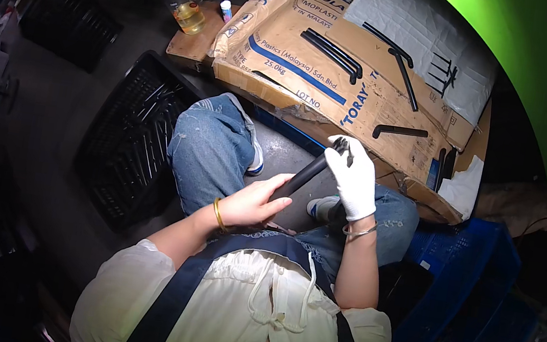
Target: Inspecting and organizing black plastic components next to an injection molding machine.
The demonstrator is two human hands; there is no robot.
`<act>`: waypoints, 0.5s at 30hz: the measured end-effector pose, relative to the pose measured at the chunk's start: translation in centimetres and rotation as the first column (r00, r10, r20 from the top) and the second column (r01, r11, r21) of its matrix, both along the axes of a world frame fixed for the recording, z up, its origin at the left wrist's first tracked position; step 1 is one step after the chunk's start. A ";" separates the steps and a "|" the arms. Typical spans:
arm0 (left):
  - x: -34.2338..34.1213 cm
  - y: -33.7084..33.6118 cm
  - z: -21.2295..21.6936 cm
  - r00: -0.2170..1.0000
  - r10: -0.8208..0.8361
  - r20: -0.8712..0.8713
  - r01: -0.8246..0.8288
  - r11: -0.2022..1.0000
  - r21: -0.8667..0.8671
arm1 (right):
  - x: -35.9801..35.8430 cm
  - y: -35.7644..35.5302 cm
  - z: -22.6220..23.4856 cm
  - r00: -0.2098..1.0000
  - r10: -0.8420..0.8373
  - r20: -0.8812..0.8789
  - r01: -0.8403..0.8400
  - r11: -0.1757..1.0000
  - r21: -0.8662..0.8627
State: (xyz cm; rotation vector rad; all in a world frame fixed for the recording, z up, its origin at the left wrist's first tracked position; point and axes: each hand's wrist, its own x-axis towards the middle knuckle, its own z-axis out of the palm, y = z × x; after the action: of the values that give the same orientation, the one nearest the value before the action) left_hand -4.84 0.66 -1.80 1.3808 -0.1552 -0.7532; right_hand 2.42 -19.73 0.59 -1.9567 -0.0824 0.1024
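Above my lap, a black plastic rod [307,174] slants up to the right between my two hands. Bare, with a gold bangle at the wrist, my left hand [253,202] is closed around its lower end. A white glove covers my right hand [352,177], whose fingers pinch the upper end and hide part of it. On the cardboard in front lie several similar black rods with bent ends: a bundle [333,55], one slanting rod [403,81] and one single rod [400,131] nearest my right hand.
Flattened cardboard [285,45] covers the work surface, with a pale sheet [421,34] at the far right. A pump bottle [185,13] of yellow liquid stands at the left. A black crate [129,107] of rods sits on the floor left; blue crates [460,270] stand right.
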 end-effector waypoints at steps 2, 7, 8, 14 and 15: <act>0.4 0.9 -0.3 0.991 -0.012 -0.131 -0.020 0.971 -0.237 | -1.0 0.5 0.4 0.981 0.144 -0.131 -0.138 0.989 0.054; 1.9 0.1 1.0 0.952 0.239 -0.190 -0.278 0.935 -0.220 | -4.7 3.6 -0.2 0.919 0.293 -0.265 -0.188 0.915 0.357; 1.8 0.3 0.3 0.965 0.206 -0.164 -0.239 0.947 -0.217 | -5.2 3.3 -0.9 0.959 0.222 -0.175 -0.189 0.964 0.188; 1.6 0.3 -0.6 0.966 0.187 -0.176 -0.225 0.949 -0.223 | -6.6 1.0 -0.3 0.983 0.134 -0.124 -0.124 0.988 0.088; 1.5 0.1 -0.8 0.970 0.190 -0.149 -0.222 0.947 -0.233 | -6.6 1.0 0.3 0.986 0.169 -0.013 -0.169 0.985 -0.040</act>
State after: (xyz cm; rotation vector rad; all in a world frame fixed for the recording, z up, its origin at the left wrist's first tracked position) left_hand -3.31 0.75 -2.59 1.0887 -0.0050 -0.6191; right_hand -4.18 -18.69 0.90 -1.9879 -0.2416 0.2265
